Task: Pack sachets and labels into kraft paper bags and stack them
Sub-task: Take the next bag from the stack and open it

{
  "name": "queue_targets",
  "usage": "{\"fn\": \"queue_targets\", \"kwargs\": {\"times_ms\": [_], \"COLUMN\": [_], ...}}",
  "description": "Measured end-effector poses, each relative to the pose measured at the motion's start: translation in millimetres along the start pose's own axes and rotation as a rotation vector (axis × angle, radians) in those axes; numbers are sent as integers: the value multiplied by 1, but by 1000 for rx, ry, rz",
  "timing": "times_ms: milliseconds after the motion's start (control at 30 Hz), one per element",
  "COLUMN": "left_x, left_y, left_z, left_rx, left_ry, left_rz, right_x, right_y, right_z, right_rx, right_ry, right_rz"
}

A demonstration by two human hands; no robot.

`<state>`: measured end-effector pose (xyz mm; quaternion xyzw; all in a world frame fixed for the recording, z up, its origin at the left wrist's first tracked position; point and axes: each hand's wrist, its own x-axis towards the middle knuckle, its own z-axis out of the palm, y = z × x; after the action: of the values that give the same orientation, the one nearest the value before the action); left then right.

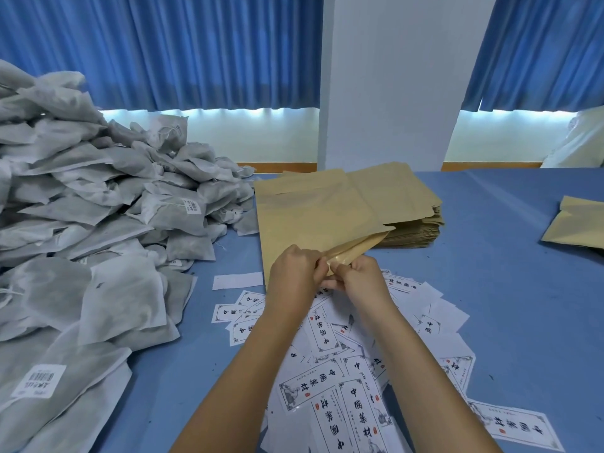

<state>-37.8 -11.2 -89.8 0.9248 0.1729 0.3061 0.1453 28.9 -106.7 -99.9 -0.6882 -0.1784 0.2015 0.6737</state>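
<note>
**Opening a kraft bag mouth, nothing loaded yet**

Left hand (pixel 295 273) and right hand (pixel 358 277) are close together above the middle of the table (pixel 506 305). Both have curled fingers pinching the lips of one kraft bag (pixel 313 217) at its near end and look to be peeling the mouth apart. Neither holds anything else.

The bag's long axis runs near to far. Its mouth points at the person and its closed end toward the far edge, where it overlaps the stack of empty bags (pixel 415 223) behind it. It looks flat, so probably empty.

Labels (pixel 343 387) are scattered loose under the forearms down to the near edge, printed side mostly up. A big heap of grey sachets (pixel 98 207) fills the left side.

Progress looks early for this bag: opening is underway, while the sachet, the label and stacking are not yet done. One flat kraft bag (pixel 578 223) lies at the right edge. Cannot tell whether it is packed, and there is no clear finished stack in view. Plenty of sachets are left.
</note>
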Motion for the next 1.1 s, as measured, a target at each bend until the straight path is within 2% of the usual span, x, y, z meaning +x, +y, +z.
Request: {"fn": "queue_targets", "kwargs": {"times_ms": [167, 267, 367, 433, 533, 600, 667, 733, 800, 867, 933, 1033, 1100], "left_x": [4, 2, 0, -1, -1, 0, -4, -4, -2, 0, -4, -3, 3], "left_y": [-6, -3, 3, 6, 8, 8, 10, 9, 7, 2, -2, -11, -23], "left_z": [-5, -7, -2, 1, -7, -15, -18, -19, -22, -21, -24, -46, -63], "left_rx": [-51, -121, 134, 138, 17, -86, -95, -88, -59, 94, 121, -15, -223], "left_ry": [106, -59, -194, -206, -108, -9, 42, 95, 72, -32, -111, 38, 165], "left_rz": [-155, -77, 52, 104, 171, 285, 425, 472, 306, 67, -65, -123, -150], "right_x": [-10, -8, -4, -2, 0, 1, 0, -1, -3, -5, -8, -8, -8], "right_y": [-1, 0, 0, 0, 1, 2, 0, -3, -4, -4, -2, -2, -4], "right_z": [8, 4, 0, -1, -4, -5, -7, -9, -10, -6, 1, 3, -1], "right_rx": [8, 119, 237, 320, 318, 314, 285, 173, 68, -55, -150, -91, 45], "right_ry": [-34, 42, 49, 63, 63, 81, 118, 135, 118, 88, 60, 90, 100], "right_rz": [-37, -41, 1, 43, 78, 83, 36, -44, -108, -145, -163, -128, -87]}}
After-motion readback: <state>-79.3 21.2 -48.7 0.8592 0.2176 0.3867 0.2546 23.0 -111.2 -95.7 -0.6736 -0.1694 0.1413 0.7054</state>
